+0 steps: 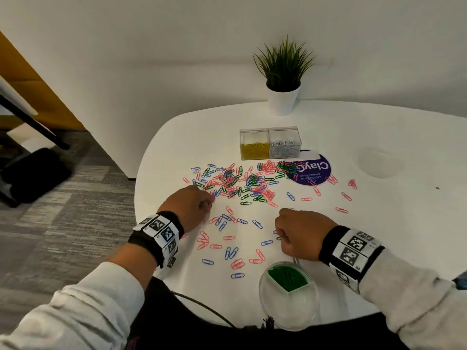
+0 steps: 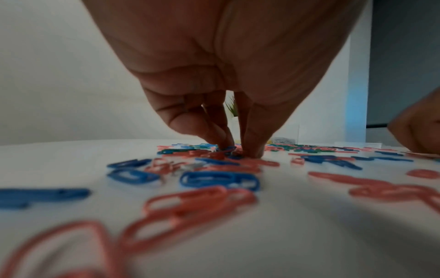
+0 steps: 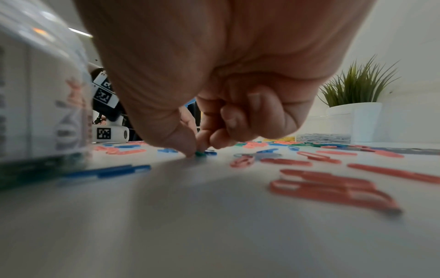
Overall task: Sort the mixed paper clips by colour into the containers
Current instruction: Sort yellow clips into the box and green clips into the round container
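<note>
Pink, blue and green paper clips (image 1: 235, 184) lie scattered over the white table (image 1: 379, 223). My left hand (image 1: 208, 203) is down at the near left edge of the dense pile; its thumb and fingertips (image 2: 252, 146) close on a blue clip (image 2: 226, 150) there. My right hand (image 1: 279, 234) is curled over the table nearer me, thumb and forefinger pinching a green clip (image 3: 200, 153) that still lies on the surface. A round clear container (image 1: 262, 296) with green clips in one section stands just below the right hand. Two clear boxes hold yellow clips (image 1: 254, 147) and silver clips (image 1: 284, 147).
A potted plant (image 1: 283, 97) stands at the back behind the boxes. A purple round sticker (image 1: 313, 170) lies right of the pile. The table's curved edge (image 1: 141, 173) drops off to the left. A cable (image 1: 202, 304) runs along the near edge.
</note>
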A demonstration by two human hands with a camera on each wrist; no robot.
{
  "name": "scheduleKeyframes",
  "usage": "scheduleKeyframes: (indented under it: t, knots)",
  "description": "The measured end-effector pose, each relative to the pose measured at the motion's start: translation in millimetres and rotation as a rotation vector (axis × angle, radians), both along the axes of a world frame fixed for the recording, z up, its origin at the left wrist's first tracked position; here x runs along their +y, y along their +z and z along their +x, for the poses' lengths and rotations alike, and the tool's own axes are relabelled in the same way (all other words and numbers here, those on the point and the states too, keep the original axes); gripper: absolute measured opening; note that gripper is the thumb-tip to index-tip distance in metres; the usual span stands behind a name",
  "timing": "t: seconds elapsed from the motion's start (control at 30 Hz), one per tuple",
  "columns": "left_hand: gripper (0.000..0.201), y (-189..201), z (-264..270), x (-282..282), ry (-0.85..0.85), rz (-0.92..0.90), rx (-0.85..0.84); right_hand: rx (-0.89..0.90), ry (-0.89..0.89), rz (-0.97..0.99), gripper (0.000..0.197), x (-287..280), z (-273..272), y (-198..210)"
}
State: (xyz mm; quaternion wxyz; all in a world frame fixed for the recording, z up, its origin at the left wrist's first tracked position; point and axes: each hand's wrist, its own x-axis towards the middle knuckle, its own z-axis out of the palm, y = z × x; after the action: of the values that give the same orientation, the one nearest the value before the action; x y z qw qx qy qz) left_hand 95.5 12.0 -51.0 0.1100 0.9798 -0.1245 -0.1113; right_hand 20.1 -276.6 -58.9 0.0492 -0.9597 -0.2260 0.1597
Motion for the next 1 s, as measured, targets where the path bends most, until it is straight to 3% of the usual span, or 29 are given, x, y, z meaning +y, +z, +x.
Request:
scheduleKeyframes:
  t: [0.17, 0.37, 0.5, 0.57, 0.73, 0.87, 1.0]
  knots:
    - [0.024, 3, 2, 9, 0.063, -0.054, 0.035, -0.06, -0.055, 0.11, 0.006, -3, 19, 12]
    - [0.013, 17, 13, 37, 0.173, -0.26, 0.116, 0.134, -0.448, 0.585, 0.017, -8, 61, 22]
    - [0.001, 20, 17, 45, 0.103, -0.157, 0.208, 0.306, -0.574, 0.673, 0.022, 1, 87, 20]
    - [0.005, 17, 19, 44, 0.105, -0.092, 0.154, 0.357, -0.55, 0.653, 0.015, 11, 92, 20]
    - [0.022, 9, 17, 30, 0.119, 0.042, 0.068, 0.152, -0.244, 0.316, 0.005, 40, 95, 14]
    - [0.02, 10, 18, 32, 0.128, 0.195, 0.065, 0.089, -0.091, 0.164, 0.008, 55, 95, 8]
    - [0.01, 18, 21, 42, 0.139, 0.223, 0.172, 0.052, -0.033, 0.096, 0.013, 62, 92, 6]
